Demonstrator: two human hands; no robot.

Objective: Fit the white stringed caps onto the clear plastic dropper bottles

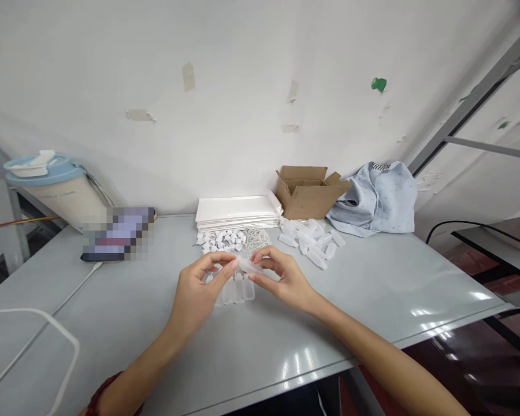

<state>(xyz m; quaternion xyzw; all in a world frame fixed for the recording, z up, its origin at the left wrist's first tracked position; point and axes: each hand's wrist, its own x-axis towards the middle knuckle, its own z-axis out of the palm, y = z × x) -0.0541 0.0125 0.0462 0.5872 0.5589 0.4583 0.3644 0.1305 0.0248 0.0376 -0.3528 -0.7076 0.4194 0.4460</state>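
A small translucent plastic bottle (249,266) is held up between my two hands, tilted, above the grey table. My left hand (201,283) is closed, thumb and forefinger pinching the bottle's left end; whether a cap sits between those fingertips I cannot tell. At the other end, the fingers and thumb of my right hand (286,280) are closed around the bottle's body. Below them, a row of similar bottles (238,290) lies side by side, partly hidden by my left hand. Just beyond are a pile of small white caps (223,238) and a heap of thin whitish loops (257,238).
Loose translucent bottles (312,240) lie right of the hands. Behind stand a stack of flat white boxes (238,209), an open cardboard box (309,193) and light-blue cloth (379,199). At left are a phone (121,234), its white cable (75,292) and a lidded tumbler (65,193).
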